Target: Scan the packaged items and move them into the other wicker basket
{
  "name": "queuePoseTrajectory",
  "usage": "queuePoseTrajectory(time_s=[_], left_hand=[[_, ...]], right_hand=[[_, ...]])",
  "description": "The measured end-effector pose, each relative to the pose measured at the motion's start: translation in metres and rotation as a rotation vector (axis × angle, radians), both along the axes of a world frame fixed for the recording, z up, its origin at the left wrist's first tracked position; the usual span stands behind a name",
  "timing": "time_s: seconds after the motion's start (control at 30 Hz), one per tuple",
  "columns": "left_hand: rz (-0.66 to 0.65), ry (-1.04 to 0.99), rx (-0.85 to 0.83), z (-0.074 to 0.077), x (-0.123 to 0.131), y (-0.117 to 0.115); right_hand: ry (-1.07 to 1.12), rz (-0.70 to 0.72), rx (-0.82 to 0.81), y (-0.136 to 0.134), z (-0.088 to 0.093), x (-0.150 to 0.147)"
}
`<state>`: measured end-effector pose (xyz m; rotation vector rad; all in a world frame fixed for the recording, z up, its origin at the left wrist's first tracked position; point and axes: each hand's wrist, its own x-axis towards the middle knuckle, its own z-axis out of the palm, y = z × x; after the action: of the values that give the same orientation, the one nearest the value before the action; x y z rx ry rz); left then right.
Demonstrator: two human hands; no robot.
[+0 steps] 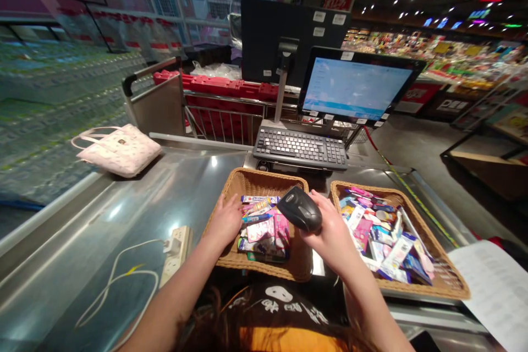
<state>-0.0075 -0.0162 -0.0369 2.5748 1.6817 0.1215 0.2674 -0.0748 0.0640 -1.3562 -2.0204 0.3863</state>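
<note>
- Black and matte, the handheld scanner (300, 208) has a rounded, glossy-edged head; our right hand (330, 234) is closed around its grip and holds it above the gap between two baskets, its head tipped toward the left one.
- Our left hand (226, 219) lies with fingers loosely curled on the packets at the near left side of the left wicker basket (264, 179), touching them; we cannot tell whether it grips any.
- In that basket we see small snack packets (264, 228) in pink, white and blue; their printing is too small to read.
- Beside it, the right wicker basket (437, 278) holds a fuller heap of similar packets (383, 236), also unreadable.
- Both baskets sit on the steel tabletop (124, 220), in front of a grey keyboard (300, 147) and a lit screen (355, 88) whose text is blurred.
- On the tabletop farther left lie a pale patterned handbag (119, 148) and a power strip (176, 247) with a white cable.
- At the right edge a printed sheet (495, 286) shows lines we cannot read.
</note>
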Motion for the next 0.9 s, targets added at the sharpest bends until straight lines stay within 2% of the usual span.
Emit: queuePoseTrajectory(time_s=[0.2,0.3,0.4,0.53,0.7,0.8,0.9], left_hand=[[0.005,-0.010,0.050,0.004,0.001,0.000],[0.001,-0.069,0.091,0.013,0.009,0.003],[-0.035,-0.153,0.122,0.027,0.029,0.010],[-0.153,-0.246,0.131,0.048,0.073,0.023],[-0.375,-0.295,0.120,0.068,0.146,0.032],[-0.499,-0.297,0.109,0.073,0.188,0.036],[-0.580,-0.312,0.102,0.071,0.226,0.044]], right_hand=[[0.006,0.003,-0.119,-0.005,-0.001,-0.002],[0.026,-0.017,-0.097,-0.008,-0.002,0.006],[0.050,-0.060,-0.034,-0.014,0.000,0.019],[0.050,-0.152,0.019,-0.027,0.007,0.044],[0.020,-0.381,0.077,-0.049,0.013,0.087],[-0.006,-0.516,0.101,-0.064,0.013,0.116],[-0.037,-0.630,0.131,-0.077,0.010,0.144]])
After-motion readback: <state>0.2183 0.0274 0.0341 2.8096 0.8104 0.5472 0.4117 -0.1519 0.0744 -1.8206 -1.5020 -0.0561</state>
